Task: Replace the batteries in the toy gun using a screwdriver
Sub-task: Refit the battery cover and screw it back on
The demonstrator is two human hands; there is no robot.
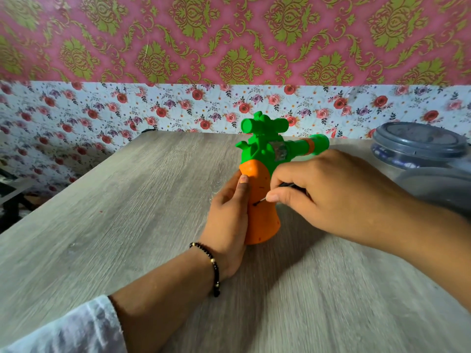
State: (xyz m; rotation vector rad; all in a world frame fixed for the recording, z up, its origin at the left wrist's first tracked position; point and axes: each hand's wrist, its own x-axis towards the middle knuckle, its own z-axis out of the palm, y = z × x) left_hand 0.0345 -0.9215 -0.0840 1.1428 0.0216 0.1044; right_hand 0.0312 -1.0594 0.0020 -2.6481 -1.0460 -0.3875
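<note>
A smooth plastic toy gun (263, 184), green body above a tapering orange grip, stands on the grey wood-grain table (127, 225). My left hand (226, 220) grips the orange grip. My right hand (321, 194) pinches a thin screwdriver (261, 201), tip against the grip. Right of the gun: round grey-lidded tubs (418, 146). No readable writing.

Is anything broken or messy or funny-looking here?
Nothing looks broken or spilled. The toy gun lies on the table, with the left hand gripping its orange handle while the right hand pinches a thin screwdriver, its tip at a small dark hole in the handle. A grey lidded container sits at the right.
</note>
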